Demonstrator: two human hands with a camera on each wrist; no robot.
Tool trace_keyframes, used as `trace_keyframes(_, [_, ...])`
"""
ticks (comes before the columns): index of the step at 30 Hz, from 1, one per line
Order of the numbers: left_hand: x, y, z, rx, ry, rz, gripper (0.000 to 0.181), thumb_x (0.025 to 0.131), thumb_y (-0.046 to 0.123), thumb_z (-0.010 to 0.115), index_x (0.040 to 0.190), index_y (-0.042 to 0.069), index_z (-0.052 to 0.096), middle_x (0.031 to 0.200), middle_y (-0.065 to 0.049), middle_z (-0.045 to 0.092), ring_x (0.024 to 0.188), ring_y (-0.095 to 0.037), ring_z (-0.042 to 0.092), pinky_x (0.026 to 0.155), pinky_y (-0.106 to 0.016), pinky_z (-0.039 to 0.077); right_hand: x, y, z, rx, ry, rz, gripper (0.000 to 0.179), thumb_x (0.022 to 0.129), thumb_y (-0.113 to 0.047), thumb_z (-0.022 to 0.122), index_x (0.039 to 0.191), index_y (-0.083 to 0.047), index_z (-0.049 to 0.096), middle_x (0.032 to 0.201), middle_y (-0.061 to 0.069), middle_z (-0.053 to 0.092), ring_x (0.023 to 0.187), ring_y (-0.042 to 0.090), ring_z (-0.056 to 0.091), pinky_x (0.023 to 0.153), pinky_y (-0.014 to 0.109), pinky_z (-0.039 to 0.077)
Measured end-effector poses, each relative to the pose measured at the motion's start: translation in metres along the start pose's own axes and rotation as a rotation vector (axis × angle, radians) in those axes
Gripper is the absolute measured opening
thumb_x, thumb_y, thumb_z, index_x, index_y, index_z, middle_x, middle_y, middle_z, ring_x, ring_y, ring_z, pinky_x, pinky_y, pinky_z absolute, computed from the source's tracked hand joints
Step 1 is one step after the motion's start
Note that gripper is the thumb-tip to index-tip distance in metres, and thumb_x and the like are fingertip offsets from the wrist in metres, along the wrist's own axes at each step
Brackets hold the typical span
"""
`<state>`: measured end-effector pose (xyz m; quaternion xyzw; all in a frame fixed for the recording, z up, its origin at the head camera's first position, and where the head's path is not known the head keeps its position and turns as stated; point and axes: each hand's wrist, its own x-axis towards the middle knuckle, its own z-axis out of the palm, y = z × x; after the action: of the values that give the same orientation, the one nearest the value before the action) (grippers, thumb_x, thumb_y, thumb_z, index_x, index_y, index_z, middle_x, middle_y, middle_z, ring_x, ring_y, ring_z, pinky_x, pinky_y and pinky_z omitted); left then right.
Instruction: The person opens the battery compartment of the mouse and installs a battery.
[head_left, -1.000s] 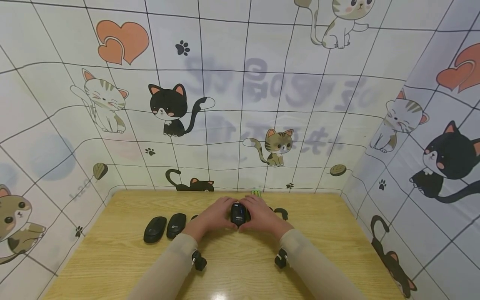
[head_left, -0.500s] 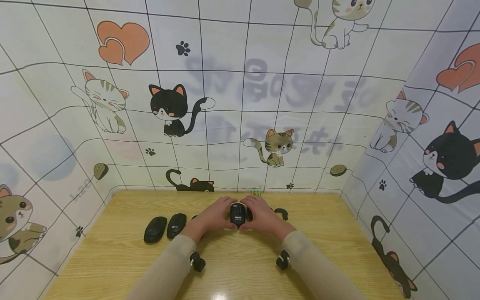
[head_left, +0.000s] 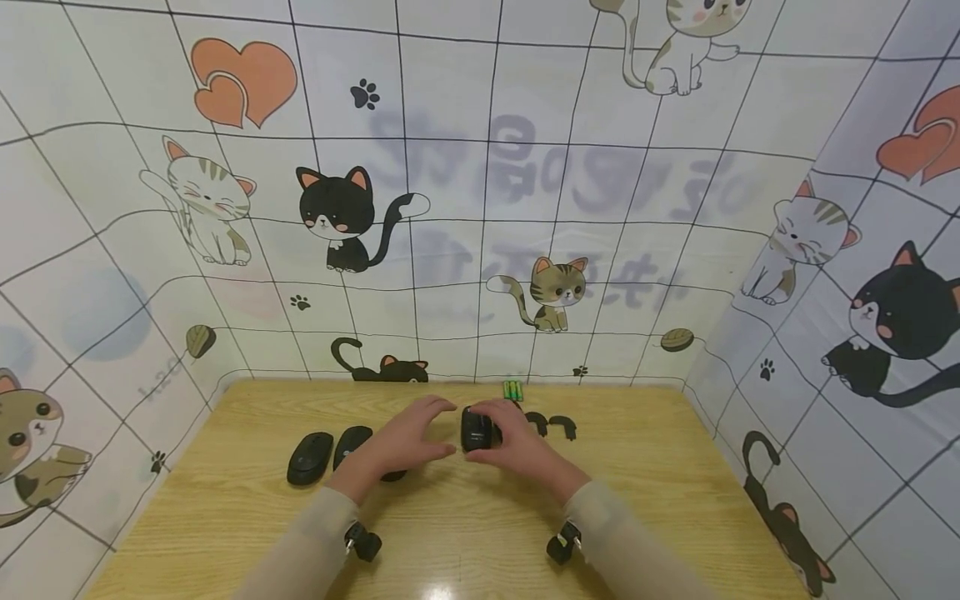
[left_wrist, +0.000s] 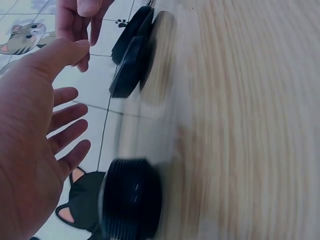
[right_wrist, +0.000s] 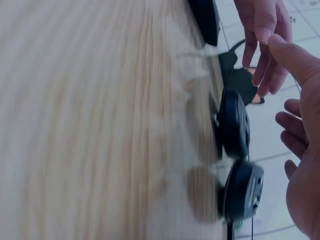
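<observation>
A black computer mouse (head_left: 476, 431) sits on the table in the middle of the head view, its right side overlapped by my right hand (head_left: 517, 442). In the right wrist view my right hand (right_wrist: 305, 125) hovers above two dark mice (right_wrist: 234, 125), its fingers loosely bent around nothing. My left hand (head_left: 401, 442) is held left of the middle mouse, thumb and fingers spread apart. Its palm shows bare in the left wrist view, above a dark mouse (left_wrist: 132, 200). Under the left hand another dark mouse (head_left: 393, 476) is mostly hidden.
Two black mice, one at the far left (head_left: 310, 458) and one beside it (head_left: 352, 442), lie on the wooden table (head_left: 465, 525). Green batteries (head_left: 512, 390) lie at the back edge, near curved black pieces (head_left: 562, 426). A cat-patterned sheet (head_left: 450, 183) surrounds the table.
My left hand has left the middle mouse and moved to the left. The right hand has shifted slightly left over the mouse, and the black pieces and batteries show more fully.
</observation>
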<state>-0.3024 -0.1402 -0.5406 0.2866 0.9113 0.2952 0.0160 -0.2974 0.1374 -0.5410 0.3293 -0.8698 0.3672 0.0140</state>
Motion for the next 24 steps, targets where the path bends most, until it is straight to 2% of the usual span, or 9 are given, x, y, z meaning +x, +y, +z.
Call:
trace_keyframes(3, [-0.013,-0.002,-0.009,0.001,-0.003,-0.013,0.07,0.1,0.042,0.083,0.16,0.016,0.056,0.165,-0.009,0.05,0.154,-0.035,0.047,0.12,-0.06,0.046,0.0,-0.008,0.006,0.027,0.01,-0.017,0.074,0.093,-0.035,0.094,0.153,-0.008,0.06,0.155,0.009,0.057,0.141,0.031,0.052,0.112,0.059,0.052])
trace_keyframes(11, [-0.045,-0.009,-0.03,-0.031,0.005,-0.078,0.073,0.1,0.043,0.083,0.161,0.014,0.055,0.17,-0.016,0.045,0.156,-0.042,0.043,0.118,-0.069,0.045,0.004,-0.03,0.027,0.047,-0.007,0.013,0.075,0.098,-0.043,0.087,0.156,-0.008,0.057,0.162,0.009,0.052,0.152,0.032,0.047,0.12,0.059,0.046])
trace_keyframes(18, [-0.059,-0.023,-0.038,-0.019,0.02,-0.073,0.074,0.098,0.044,0.083,0.158,0.01,0.057,0.166,-0.017,0.05,0.154,-0.043,0.045,0.118,-0.069,0.044,0.009,-0.048,0.047,0.087,0.003,0.081,0.077,0.097,-0.045,0.088,0.157,-0.01,0.055,0.161,0.006,0.052,0.149,0.03,0.051,0.117,0.058,0.049])
trace_keyframes(24, [-0.069,-0.034,-0.041,-0.006,0.016,-0.102,0.08,0.094,0.049,0.087,0.157,0.01,0.058,0.163,-0.014,0.053,0.152,-0.044,0.046,0.117,-0.068,0.045,0.016,-0.055,0.063,0.096,-0.001,0.116,0.079,0.096,-0.044,0.089,0.158,-0.009,0.055,0.157,0.004,0.055,0.145,0.029,0.055,0.116,0.055,0.05])
